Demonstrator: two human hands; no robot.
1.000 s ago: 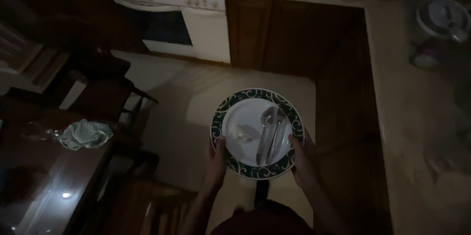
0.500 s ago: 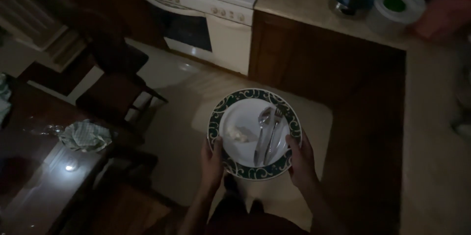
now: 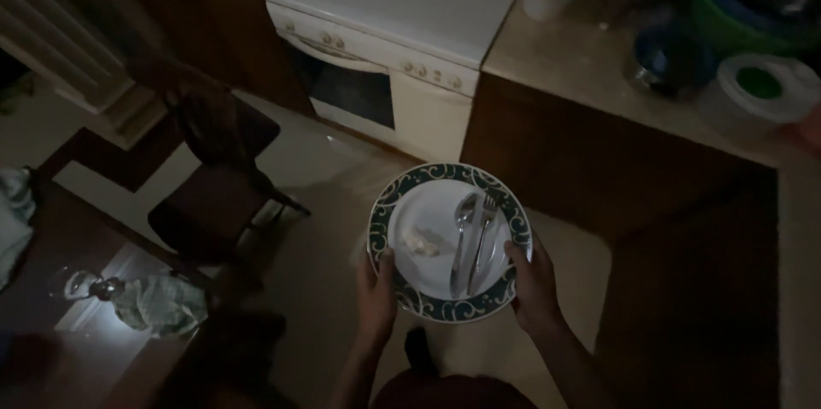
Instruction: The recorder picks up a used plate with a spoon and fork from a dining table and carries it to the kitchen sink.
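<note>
Fingers [image 3: 383, 265] of both hands clasp a green-rimmed plate [image 3: 505, 204] above dim kitchen floor [image 3: 333, 195], facing a white oven [image 3: 385, 41].

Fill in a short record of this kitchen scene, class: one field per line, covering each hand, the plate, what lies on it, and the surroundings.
Left hand: grips the plate's left rim
Right hand: grips the plate's right rim
Plate: white, dark patterned border, held level above the floor
On plate: spoon and fork side by side; pale food scrap
Surroundings: white oven; chair; dim light

fingers of both hands hidden beneath the plate [image 3: 386, 204].
</note>
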